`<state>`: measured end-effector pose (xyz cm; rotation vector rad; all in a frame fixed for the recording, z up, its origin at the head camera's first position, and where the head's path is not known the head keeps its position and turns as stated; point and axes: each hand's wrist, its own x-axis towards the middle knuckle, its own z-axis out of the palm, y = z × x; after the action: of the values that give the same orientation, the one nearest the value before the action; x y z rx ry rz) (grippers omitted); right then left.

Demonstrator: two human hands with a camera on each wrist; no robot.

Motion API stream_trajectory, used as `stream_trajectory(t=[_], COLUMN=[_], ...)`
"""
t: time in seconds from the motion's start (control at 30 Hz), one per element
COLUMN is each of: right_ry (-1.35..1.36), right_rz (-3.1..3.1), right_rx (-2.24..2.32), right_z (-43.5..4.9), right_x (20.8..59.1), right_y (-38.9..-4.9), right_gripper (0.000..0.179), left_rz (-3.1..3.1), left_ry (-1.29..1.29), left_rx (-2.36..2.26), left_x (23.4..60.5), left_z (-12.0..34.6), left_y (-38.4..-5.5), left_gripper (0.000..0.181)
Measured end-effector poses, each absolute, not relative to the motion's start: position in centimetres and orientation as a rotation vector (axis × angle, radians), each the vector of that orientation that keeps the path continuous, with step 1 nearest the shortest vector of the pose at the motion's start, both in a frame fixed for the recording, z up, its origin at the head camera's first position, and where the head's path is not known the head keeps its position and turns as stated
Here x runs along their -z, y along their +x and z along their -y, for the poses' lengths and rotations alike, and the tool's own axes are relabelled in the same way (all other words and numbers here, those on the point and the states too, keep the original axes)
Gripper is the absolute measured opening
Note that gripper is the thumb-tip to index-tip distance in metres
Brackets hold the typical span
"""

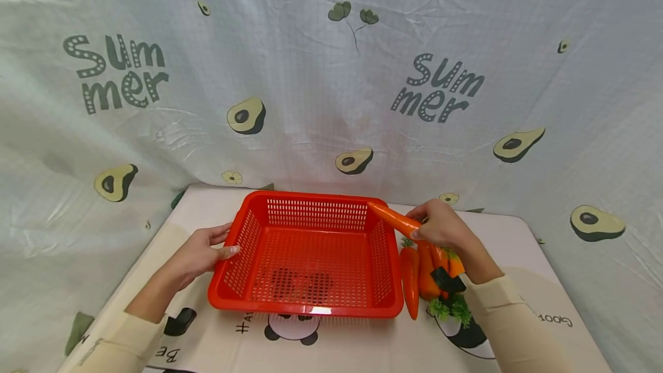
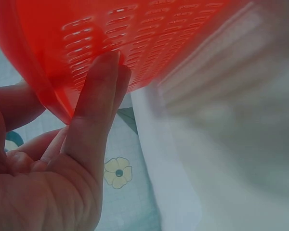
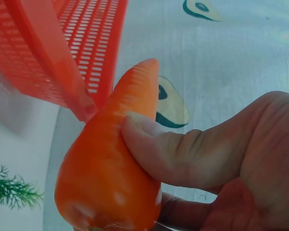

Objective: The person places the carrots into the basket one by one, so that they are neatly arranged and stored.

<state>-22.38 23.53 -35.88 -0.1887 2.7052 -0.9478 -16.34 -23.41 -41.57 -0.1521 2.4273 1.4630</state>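
1. Worktop (image 1: 373,350): carries everything; a steady base.
2. Red basket (image 1: 305,309): sits mid-worktop; nothing lies in it. Its rim is the likely snag.
3. Loose carrots (image 1: 410,281): lie just beside the basket's right wall; keep the wrist high enough not to roll them.
4. Left hand (image 1: 204,252): pinches the basket's left wall, thumb inside, fingers outside. A firm hold here should stop the basket sliding.
5. Right hand (image 1: 440,223): grips a carrot by its thick end, thumb on top; light pressure should do on that smooth skin.
6. Held carrot (image 1: 395,219): its tip points across the basket's far right corner; whether it touches the rim, I cannot tell. Clearing it probably calls for slight lift.
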Motion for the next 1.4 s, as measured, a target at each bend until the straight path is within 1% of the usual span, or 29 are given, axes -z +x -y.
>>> stream_trajectory(t=[0.43, 1.1, 1.4], right_ry=[-0.226, -0.284, -0.352], right_rz=[-2.708, -2.720, -2.744], right_rx=[1.006, 1.065, 1.092], right_z=[-22.2, -19.7, -18.6], right_x=[36.1, 36.8, 37.4], right_y=[-22.7, -23.4, -23.7], right_gripper=[0.034, 0.037, 0.030], left_rz=[-2.439, -2.425, -2.421], left_ry=[-0.142, -0.147, -0.146], left_rx=[-1.460, -1.476, -1.482], left_x=[41.6, 41.5, 41.5], left_z=[23.5, 23.6, 23.6], left_y=[-16.4, -16.3, -16.2], left_gripper=[0.078, 0.077, 0.077])
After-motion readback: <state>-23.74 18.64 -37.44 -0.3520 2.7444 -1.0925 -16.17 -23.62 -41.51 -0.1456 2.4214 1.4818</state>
